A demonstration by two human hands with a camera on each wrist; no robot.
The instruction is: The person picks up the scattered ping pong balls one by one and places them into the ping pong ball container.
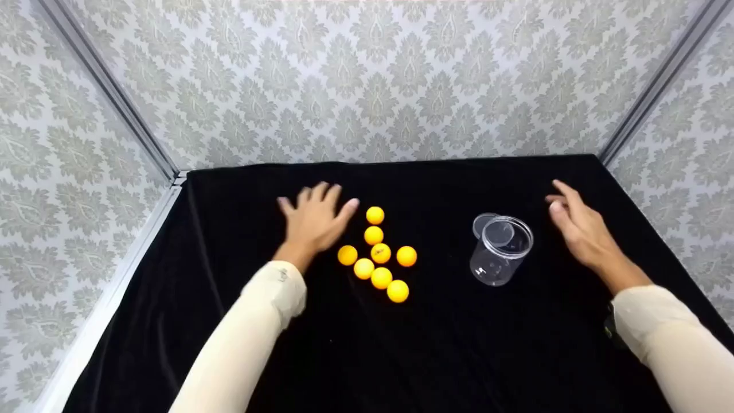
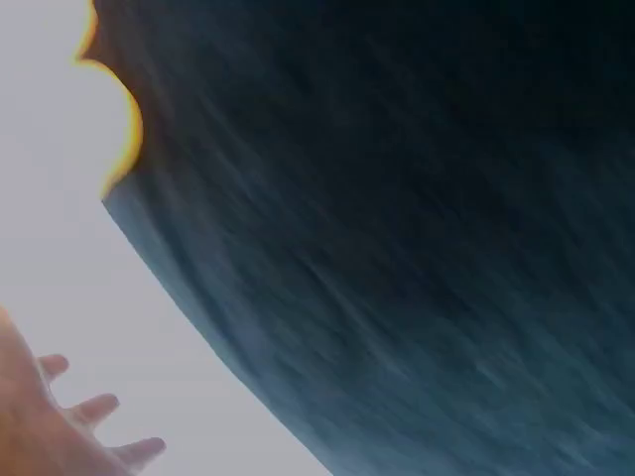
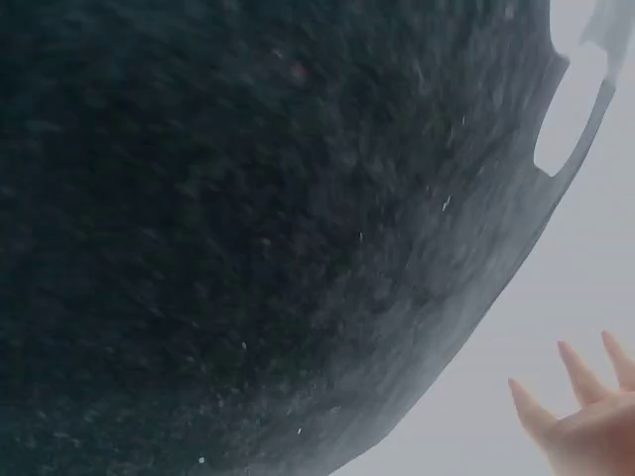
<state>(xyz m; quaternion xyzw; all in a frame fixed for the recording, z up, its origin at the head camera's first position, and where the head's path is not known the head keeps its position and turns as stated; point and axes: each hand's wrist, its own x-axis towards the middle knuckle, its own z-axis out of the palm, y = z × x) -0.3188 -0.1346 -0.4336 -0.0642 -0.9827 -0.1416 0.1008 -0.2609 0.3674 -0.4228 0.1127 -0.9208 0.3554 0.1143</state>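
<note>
Several orange ping-pong balls point(image 1: 381, 278) lie in a loose cluster at the middle of the black cloth. Just left of them, my left hand point(image 1: 314, 222) hovers with its fingers spread, holding nothing. A clear plastic jar point(image 1: 496, 261) stands to the right of the balls, its mouth uncovered. Behind its rim, partly seen through it, is a clear round lid point(image 1: 483, 223). My right hand point(image 1: 582, 229) is to the right of the jar, apart from it, with relaxed fingers and nothing in them. In the left wrist view, overexposed balls point(image 2: 114, 129) show at the left edge.
Black cloth point(image 1: 447, 350) covers the table. Patterned wall panels point(image 1: 373, 86) enclose its back and both sides, with metal posts point(image 1: 659, 80) at the corners. A white ledge point(image 1: 114, 292) runs along the left edge.
</note>
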